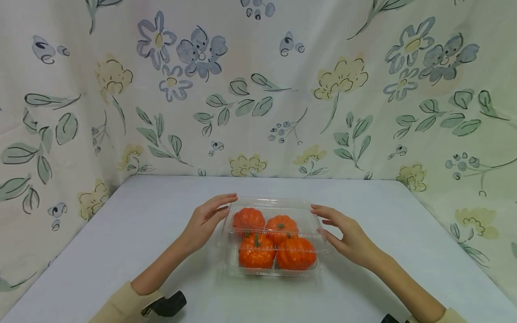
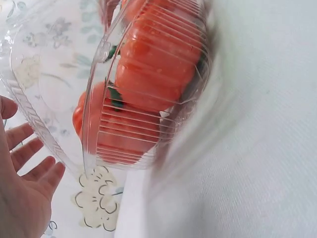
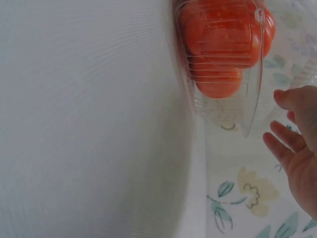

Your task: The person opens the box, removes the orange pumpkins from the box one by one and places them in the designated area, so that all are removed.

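Note:
A clear plastic clamshell box (image 1: pixel 278 272) sits mid-table with several small orange pumpkins (image 1: pixel 296 254) inside, some with green stems. Its see-through lid (image 1: pixel 278 203) stands raised at a slant over the pumpkins. At the lid's left side is my left hand (image 1: pixel 203 224), its fingertips right at the edge; the left wrist view shows those fingers (image 2: pixel 29 153) spread and fairly straight. My right hand (image 1: pixel 355 240) is at the lid's right side, thumb and fingertips along its edge. In the right wrist view the fingers (image 3: pixel 280 148) look extended and loosely apart.
The box rests on a white table (image 1: pixel 121 242). Behind and beside it hangs a floral cloth (image 1: pixel 258 103), close to the table's back edge. A black device (image 1: pixel 169 305) is strapped at the left sleeve's cuff.

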A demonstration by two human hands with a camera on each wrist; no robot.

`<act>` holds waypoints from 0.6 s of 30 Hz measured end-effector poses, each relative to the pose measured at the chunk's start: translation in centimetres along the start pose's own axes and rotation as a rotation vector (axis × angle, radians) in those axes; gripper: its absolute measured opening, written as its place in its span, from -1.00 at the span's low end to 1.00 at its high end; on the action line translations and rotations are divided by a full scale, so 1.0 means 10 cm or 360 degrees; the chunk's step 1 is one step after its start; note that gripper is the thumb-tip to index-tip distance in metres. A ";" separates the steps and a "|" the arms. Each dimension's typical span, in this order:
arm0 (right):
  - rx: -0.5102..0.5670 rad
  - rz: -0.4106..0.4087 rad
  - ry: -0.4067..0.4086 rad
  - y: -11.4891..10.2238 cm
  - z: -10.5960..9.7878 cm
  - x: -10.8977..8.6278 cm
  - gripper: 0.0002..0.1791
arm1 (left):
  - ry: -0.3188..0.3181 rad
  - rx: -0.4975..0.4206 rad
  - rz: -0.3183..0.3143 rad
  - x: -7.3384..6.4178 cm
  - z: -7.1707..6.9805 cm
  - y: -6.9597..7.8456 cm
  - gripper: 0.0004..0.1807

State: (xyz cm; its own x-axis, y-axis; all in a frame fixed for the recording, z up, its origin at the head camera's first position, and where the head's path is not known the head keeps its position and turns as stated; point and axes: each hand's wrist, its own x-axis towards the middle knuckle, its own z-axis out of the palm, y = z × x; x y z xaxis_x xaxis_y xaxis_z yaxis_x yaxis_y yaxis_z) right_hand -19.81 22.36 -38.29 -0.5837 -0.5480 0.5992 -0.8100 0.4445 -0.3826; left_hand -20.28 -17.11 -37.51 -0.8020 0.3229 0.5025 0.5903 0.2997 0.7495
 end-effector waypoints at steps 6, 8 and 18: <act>0.0018 -0.0014 0.0012 -0.02 -0.03 0.03 -0.28 | 0.0023 -0.0037 -0.0059 0.03 0.00 -0.04 -0.62; 0.0030 -0.0012 0.0019 -0.02 -0.03 0.05 -0.28 | 0.0040 -0.0052 -0.0088 0.03 0.00 -0.05 -0.61; 0.0054 0.0101 0.0063 0.01 -0.02 0.11 -0.36 | 0.0088 -0.0125 -0.0114 0.07 -0.01 -0.08 -0.60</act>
State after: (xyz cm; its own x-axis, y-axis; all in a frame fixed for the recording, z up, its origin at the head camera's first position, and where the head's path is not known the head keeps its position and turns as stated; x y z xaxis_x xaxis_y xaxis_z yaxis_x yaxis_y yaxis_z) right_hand -20.52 21.99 -37.51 -0.6319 -0.4907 0.5999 -0.7732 0.4527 -0.4441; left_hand -21.28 -17.17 -37.73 -0.8470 0.2525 0.4678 0.5241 0.2484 0.8146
